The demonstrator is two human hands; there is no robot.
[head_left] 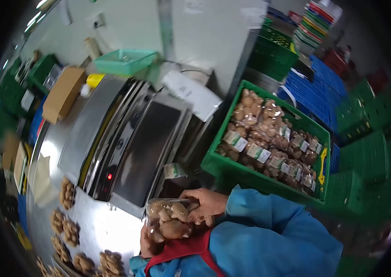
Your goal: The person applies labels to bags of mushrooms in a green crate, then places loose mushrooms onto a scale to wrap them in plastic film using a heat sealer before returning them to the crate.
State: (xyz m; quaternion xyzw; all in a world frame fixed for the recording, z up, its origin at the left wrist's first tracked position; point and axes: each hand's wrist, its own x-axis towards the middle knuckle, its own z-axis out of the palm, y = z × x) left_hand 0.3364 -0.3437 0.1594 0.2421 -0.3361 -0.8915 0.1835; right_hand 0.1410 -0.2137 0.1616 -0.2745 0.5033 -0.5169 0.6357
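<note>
A clear plastic-wrapped pack of brown mushrooms [170, 221] is held close to the red apron front, between my two hands. My right hand [206, 204] grips its right end, fingers curled over the film. On the pack's lower left side, my left hand [148, 243] is closed against it; part of that hand is hidden by the pack. Left of me, several bunches of loose mushrooms [69, 231] lie on the steel table [117, 231]. Beyond the pack stands a wrapping machine [144, 145] with a dark flat plate and a lit red light.
A green crate [264, 173] of labelled mushroom packs stands at the right. A small labelled packet [174, 171] sits by the machine's edge. Behind are a light green basket [126, 61], a cardboard box [64, 94] and white paper [193, 94]. Stacked green crates [364, 157] fill the far right.
</note>
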